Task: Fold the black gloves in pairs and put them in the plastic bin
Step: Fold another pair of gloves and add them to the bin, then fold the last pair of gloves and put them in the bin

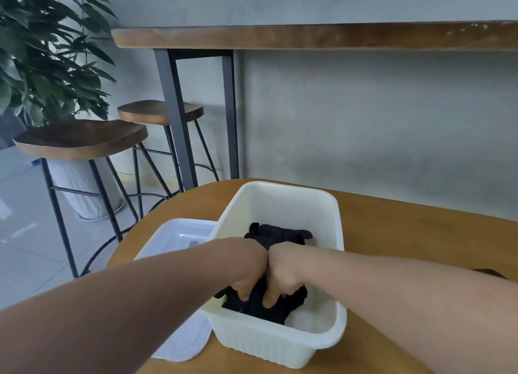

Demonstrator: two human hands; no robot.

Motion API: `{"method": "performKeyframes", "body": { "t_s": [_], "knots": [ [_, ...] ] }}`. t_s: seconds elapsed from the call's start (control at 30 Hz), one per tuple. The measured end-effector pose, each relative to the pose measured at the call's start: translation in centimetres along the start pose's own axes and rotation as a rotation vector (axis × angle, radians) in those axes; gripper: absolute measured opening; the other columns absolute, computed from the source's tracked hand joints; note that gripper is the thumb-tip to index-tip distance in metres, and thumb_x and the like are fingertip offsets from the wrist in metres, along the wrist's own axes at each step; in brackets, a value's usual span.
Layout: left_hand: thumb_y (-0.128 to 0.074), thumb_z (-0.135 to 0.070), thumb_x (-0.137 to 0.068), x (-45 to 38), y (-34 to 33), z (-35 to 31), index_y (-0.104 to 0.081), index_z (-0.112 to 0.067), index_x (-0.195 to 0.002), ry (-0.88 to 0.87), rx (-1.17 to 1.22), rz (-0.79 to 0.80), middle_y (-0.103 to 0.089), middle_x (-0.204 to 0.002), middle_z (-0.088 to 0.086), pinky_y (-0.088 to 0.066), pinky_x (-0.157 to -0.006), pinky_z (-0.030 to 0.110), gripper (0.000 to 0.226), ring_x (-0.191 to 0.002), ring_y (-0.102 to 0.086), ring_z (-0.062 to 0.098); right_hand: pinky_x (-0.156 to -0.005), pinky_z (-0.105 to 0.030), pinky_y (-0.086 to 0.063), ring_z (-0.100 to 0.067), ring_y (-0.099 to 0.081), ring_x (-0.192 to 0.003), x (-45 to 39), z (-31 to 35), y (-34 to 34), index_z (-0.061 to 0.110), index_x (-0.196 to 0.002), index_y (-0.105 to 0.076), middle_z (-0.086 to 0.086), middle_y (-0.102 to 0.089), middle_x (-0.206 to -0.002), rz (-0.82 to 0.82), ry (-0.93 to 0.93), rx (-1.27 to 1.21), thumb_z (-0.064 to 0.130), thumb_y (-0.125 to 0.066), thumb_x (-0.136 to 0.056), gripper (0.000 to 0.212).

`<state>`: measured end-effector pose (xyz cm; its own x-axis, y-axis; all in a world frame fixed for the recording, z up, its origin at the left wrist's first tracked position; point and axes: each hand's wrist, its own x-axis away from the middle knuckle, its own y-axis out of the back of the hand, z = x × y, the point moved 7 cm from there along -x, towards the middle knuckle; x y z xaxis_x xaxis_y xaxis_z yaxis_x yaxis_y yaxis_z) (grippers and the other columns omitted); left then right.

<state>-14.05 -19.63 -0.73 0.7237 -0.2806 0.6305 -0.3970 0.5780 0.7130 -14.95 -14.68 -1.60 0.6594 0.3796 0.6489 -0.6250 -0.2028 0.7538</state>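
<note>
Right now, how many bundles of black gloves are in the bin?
2: one black glove bundle at the far end, one under both hands at the near end; more may be hidden.

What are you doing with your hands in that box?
A person is putting folded black gloves away. Both hands, the left hand and the right hand, reach into the cream plastic bin and grip a bundle of black gloves at its near end. Another bundle of black gloves already lies at the far end. A white tray sits beside the bin on the wooden table.
</note>
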Motion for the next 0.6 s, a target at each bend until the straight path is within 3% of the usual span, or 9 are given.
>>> {"method": "performKeyframes", "body": {
  "t_s": [0.07,0.1,0.17,0.27,0.5,0.6],
  "knots": [
    [-0.064,-0.035,-0.090,-0.5,-0.6,0.1,-0.063,-0.014,-0.122,0.012,0.009,0.002,-0.062,-0.113,0.003,-0.046,-0.086,0.035,0.037,-0.108,-0.057,0.025,-0.069,-0.028,-0.043,-0.015,-0.055,-0.067,-0.5,0.3,-0.2,0.015,-0.082,-0.067,0.004,-0.060,-0.066,-0.002,-0.016,0.064,0.045,-0.068,-0.086,0.031],
    [-0.066,-0.034,-0.089,-0.6,-0.7,0.2,-0.064,-0.014,-0.119,0.027,0.014,-0.007,-0.062,-0.106,0.004,-0.047,-0.084,0.035,0.037,-0.105,-0.059,0.025,-0.069,-0.027,-0.042,-0.016,-0.055,-0.068,-0.6,0.4,-0.2,0.014,-0.086,-0.068,0.004,-0.058,-0.064,-0.012,-0.021,0.094,0.046,-0.067,-0.086,0.033],
    [-0.070,-0.034,-0.086,-0.8,-0.7,0.5,-0.064,-0.014,-0.117,0.059,0.034,-0.029,-0.060,-0.100,0.005,-0.046,-0.078,0.034,0.037,-0.101,-0.061,0.025,-0.072,-0.028,-0.042,-0.019,-0.057,-0.076,-0.6,0.7,-0.1,0.010,-0.103,-0.072,0.002,-0.059,-0.069,-0.026,-0.027,0.144,0.048,-0.065,-0.087,0.042],
    [-0.072,-0.032,-0.084,-1.1,-0.7,0.7,-0.062,-0.014,-0.120,0.089,0.040,-0.034,-0.060,-0.105,0.006,-0.045,-0.076,0.034,0.041,-0.103,-0.061,0.026,-0.074,-0.029,-0.042,-0.020,-0.055,-0.084,-0.3,0.5,0.1,0.011,-0.116,-0.068,-0.001,-0.061,-0.088,-0.064,-0.041,0.155,0.048,-0.066,-0.087,0.047],
    [-0.074,-0.029,-0.083,-0.5,0.2,1.0,-0.062,-0.013,-0.118,0.125,0.065,-0.054,-0.050,-0.080,0.000,-0.050,-0.083,0.036,0.040,-0.096,-0.062,0.025,-0.078,-0.031,-0.048,-0.022,-0.056,-0.084,1.1,0.3,0.9,0.012,-0.118,-0.066,-0.005,-0.064,-0.097,-0.167,-0.064,0.030,0.046,-0.073,-0.081,0.051],
    [-0.073,-0.029,-0.083,0.6,0.9,1.3,-0.061,-0.013,-0.121,0.143,0.076,-0.071,-0.058,-0.090,0.002,-0.049,-0.087,0.035,0.043,-0.098,-0.061,0.024,-0.079,-0.033,-0.051,-0.023,-0.058,-0.083,2.5,0.1,2.2,0.012,-0.112,-0.066,-0.003,-0.060,-0.087,-0.224,-0.081,-0.033,0.045,-0.077,-0.078,0.049]
  ]
}}
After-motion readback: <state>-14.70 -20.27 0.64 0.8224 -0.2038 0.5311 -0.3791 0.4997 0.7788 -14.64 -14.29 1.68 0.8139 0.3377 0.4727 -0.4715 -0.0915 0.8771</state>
